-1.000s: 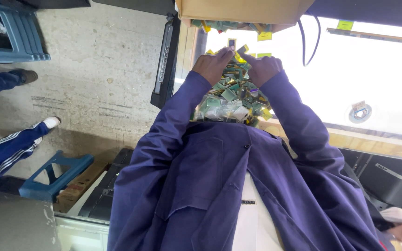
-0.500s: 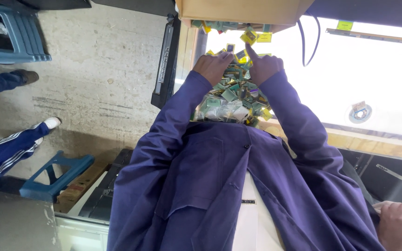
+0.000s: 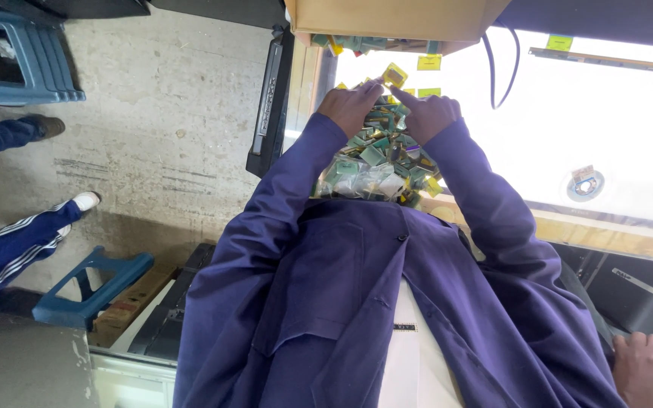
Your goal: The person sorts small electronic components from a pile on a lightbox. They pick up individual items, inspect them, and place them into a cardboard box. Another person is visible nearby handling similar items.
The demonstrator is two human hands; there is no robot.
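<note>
Blue plastic stools (image 3: 17, 57) stand stacked at the far left on the concrete floor (image 3: 160, 128). Below them, another person's leg (image 3: 24, 238) in striped blue trousers reaches in beside a single blue stool (image 3: 92, 285). A dark narrow panel (image 3: 270, 98) leans at the edge of the bench.

Just right of it the person's left hand (image 3: 351, 107) comes out of a navy sleeve, with its fingertips (image 3: 372, 85) raised over a heap of small green and gold pieces (image 3: 376, 162). The heap lies on the bench, close against the person's chest. At the top of the heap, a small yellow square piece (image 3: 394, 74) sits at those fingertips. The right hand (image 3: 431, 117) has its forefinger stretched toward the same piece and its other fingers curled in. I cannot tell whether either hand truly pinches the piece or only touches it. A cardboard box (image 3: 394, 17) hangs just above.

The step in hand appears to be singling this one piece out from the heap. Taking it clear would call for a narrow fingertip pinch on its edges, without dragging its neighbours along.

Farther right, the white bench top (image 3: 606, 113) bears a small round object (image 3: 586, 183), and someone else's hand (image 3: 648, 370) shows at the bottom corner.
</note>
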